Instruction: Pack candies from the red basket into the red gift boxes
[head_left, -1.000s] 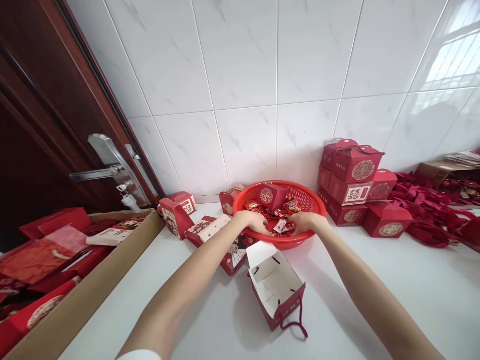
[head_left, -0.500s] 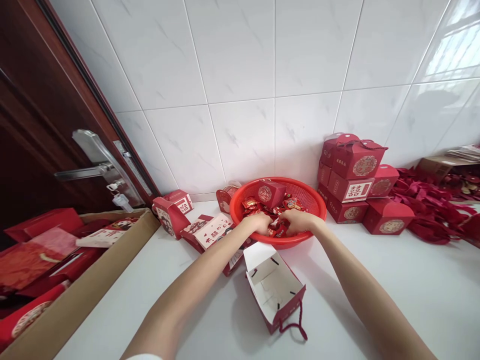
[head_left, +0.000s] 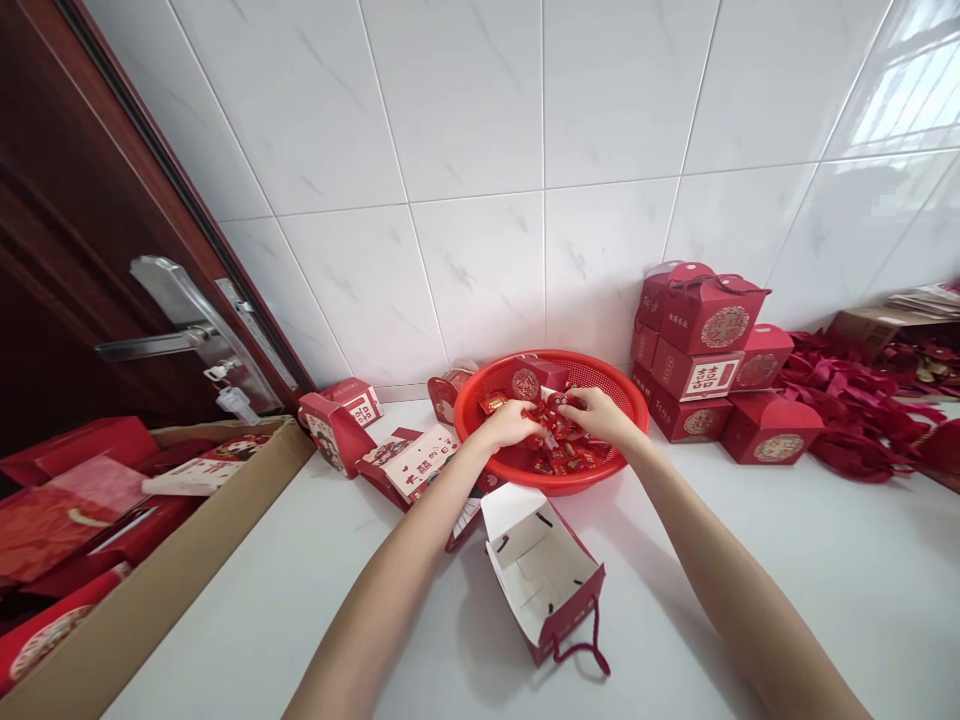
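Note:
Both hands are over a red plastic basket (head_left: pixel 634 398) that holds red-wrapped candies (head_left: pixel 559 455) and a small red box (head_left: pixel 536 376). My left hand (head_left: pixel 514 424) is bent at the left of the candies, its fingers closed round something red that I cannot make out clearly. At the right, my right hand (head_left: pixel 596 413) pinches a small red-wrapped candy (head_left: pixel 559 402) near the small box. In front of the basket stands an open gift box (head_left: pixel 544 575), white inside, with its flap raised and a dark red cord handle at its near side.
Stacked red boxes (head_left: pixel 701 370) stand right of the basket, beside a heap of red ribbon-like pieces (head_left: pixel 847 410). Decorated boxes (head_left: pixel 420 465) lie at the left. A carton (head_left: pixel 195 540) of red packages is by the door (head_left: pixel 67 220).
Both hands have risen from deep among the candies to above them. The candies lie differently, and the small red box has shifted and tilted. The view has moved slightly.

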